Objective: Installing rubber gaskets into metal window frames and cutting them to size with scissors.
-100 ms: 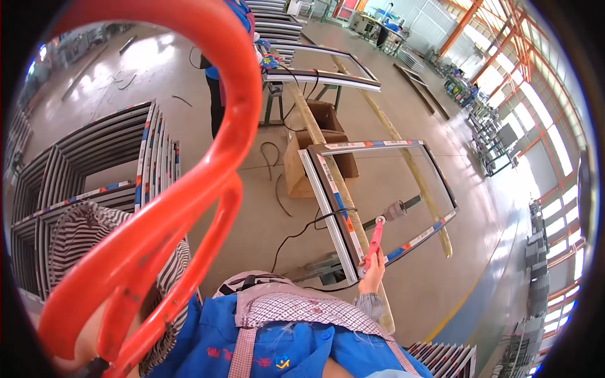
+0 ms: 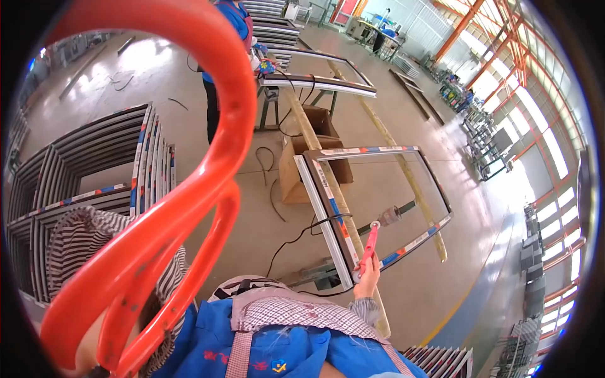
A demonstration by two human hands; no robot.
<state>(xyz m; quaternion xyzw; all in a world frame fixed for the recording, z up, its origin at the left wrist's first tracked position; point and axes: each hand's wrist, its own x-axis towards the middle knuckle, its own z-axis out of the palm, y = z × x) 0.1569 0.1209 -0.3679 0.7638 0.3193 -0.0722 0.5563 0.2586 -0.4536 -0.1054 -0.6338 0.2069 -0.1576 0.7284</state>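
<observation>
Thick, glossy red tubing [image 2: 208,167], looped like a coiled air hose, fills the left of the view close up. Behind its lower end a patch of skin [image 2: 88,343] of my left arm or hand shows, beside a striped sleeve [image 2: 88,242]; the fingers are hidden. My right hand [image 2: 367,280] is closed round a slim pink tool [image 2: 369,244] with a pale round end, pointing away from me. That hand is over the near corner of a dark rectangular frame [image 2: 331,198] with white, blue and orange labels, lying on wooden rails [image 2: 305,120]. A black cord [image 2: 296,236] crosses the frame's left side.
Several similar frames [image 2: 142,160] stand stacked at the left. An open cardboard box [image 2: 290,176] is under the rails. Farther off, a person in blue [image 2: 233,25] stands at another frame [image 2: 321,82]. More frames [image 2: 441,359] lean at the lower right.
The whole scene has shifted slightly left in view. My right hand keeps its grip on the pink tool at the frame's near corner.
</observation>
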